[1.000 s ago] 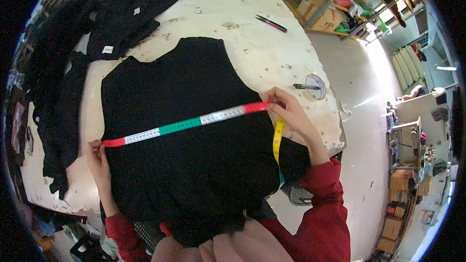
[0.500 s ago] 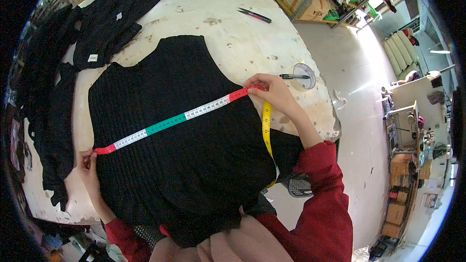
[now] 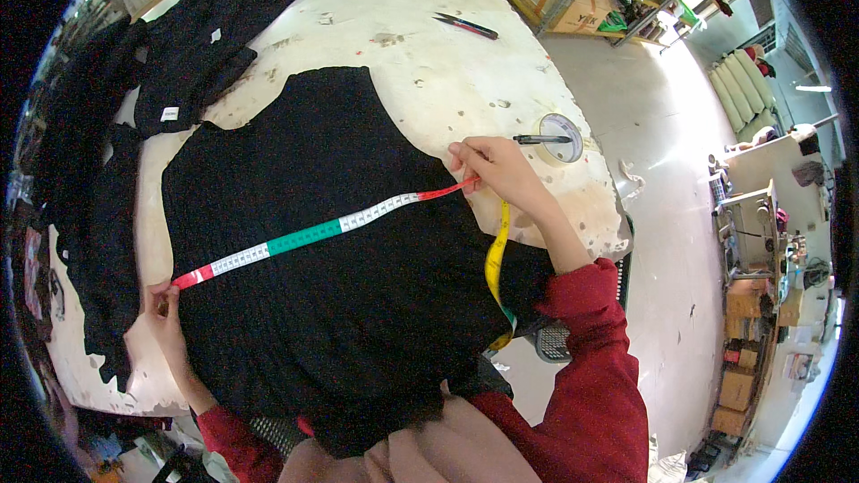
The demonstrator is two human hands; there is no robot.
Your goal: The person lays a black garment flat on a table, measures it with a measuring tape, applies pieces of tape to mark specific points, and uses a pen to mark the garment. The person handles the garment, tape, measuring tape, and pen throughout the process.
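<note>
Black knit garment lies flat on a pale desk. Left hand and right hand each pinch one end of a measuring tape, stretched taut across it.

A black knitted garment lies spread flat on the worn, pale counter, its ribbed body filling the middle of the surface and its near edge hanging over the counter's front. A measuring tape is stretched taut and straight across the garment from side to side. The tape shows a red tip at the left end, then a white section with fine marks, a green section in the middle, another white section, and red again at the right end. Past the right edge of the garment the tape turns yellow and its loose remainder hangs down over the fabric.
</note>
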